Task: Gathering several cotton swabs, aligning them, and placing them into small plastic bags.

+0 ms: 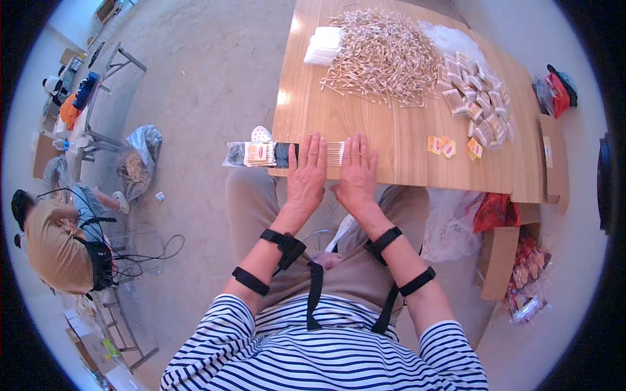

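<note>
White-tipped swabs lined up between two flat hands

In the head view, both bare hands rest at the near edge of the wooden counter, close to the middle of the frame. A short row of swabs lies between them, its sticks running sideways. The left hand is at the row's left end and the right hand at its right end. On each, the fingers are straight and point toward the top of the frame; the middle ones lie close together, while the little finger stands a little apart. Neither hand curls around anything; whether the palms press on hidden swabs, I cannot tell.

Just left of the left hand is a dark block, and beyond it a labelled swab packet with clear film at its outer end.

The work looks partly done. A heap of filled packets lies at the upper right, seemingly finished. Much appears left: a large pile of loose swabs covers the top centre, beside a stack of clear bags. A few orange-and-white cards lie right of the hands, apparently unused. The row between the hands is not yet in any bag.
</note>
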`<state>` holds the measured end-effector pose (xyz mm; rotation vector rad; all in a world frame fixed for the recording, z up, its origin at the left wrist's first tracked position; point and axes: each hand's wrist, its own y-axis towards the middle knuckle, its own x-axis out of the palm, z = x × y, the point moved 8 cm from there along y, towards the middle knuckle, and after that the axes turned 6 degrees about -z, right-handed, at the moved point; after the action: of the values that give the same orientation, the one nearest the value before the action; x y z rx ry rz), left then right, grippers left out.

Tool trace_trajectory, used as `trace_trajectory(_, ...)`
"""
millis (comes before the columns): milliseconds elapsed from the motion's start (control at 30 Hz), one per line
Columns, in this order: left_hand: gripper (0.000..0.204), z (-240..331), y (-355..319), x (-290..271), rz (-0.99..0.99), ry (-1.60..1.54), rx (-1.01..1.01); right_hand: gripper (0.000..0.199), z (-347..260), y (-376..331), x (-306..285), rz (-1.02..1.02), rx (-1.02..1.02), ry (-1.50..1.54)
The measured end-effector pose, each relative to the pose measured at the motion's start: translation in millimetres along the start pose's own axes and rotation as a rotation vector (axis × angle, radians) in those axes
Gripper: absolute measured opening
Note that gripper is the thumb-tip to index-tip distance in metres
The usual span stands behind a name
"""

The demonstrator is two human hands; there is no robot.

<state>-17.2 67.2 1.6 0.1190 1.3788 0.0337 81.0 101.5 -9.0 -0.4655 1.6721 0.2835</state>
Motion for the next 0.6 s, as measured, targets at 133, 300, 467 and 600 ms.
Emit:
trace_trajectory(133,0.079,-1.8,-0.3,2.2,0.021,0.033,-0.018,0.118,-2.8,3.6,-2.8,0.084,-0.063,-0.048)
trace_trajectory(300,0.076,-1.8,-1.0,5.3,0.019,0.111,-0.026,0.103,-16.2,8.0,-10.3,0.026,-0.121,0.031)
trace_trajectory(467,0.074,0.0,0.2,7.8,0.033,0.186,-0.034,0.081,-30.6,5.8,-1.5,0.153,-0.218,0.021)
trace_trajectory(600,0.076,-5.4,-2.9,5.8,0.082,0.118,-0.036,0.079,-30.6,5.5,2.3,0.18,-0.236,0.047)
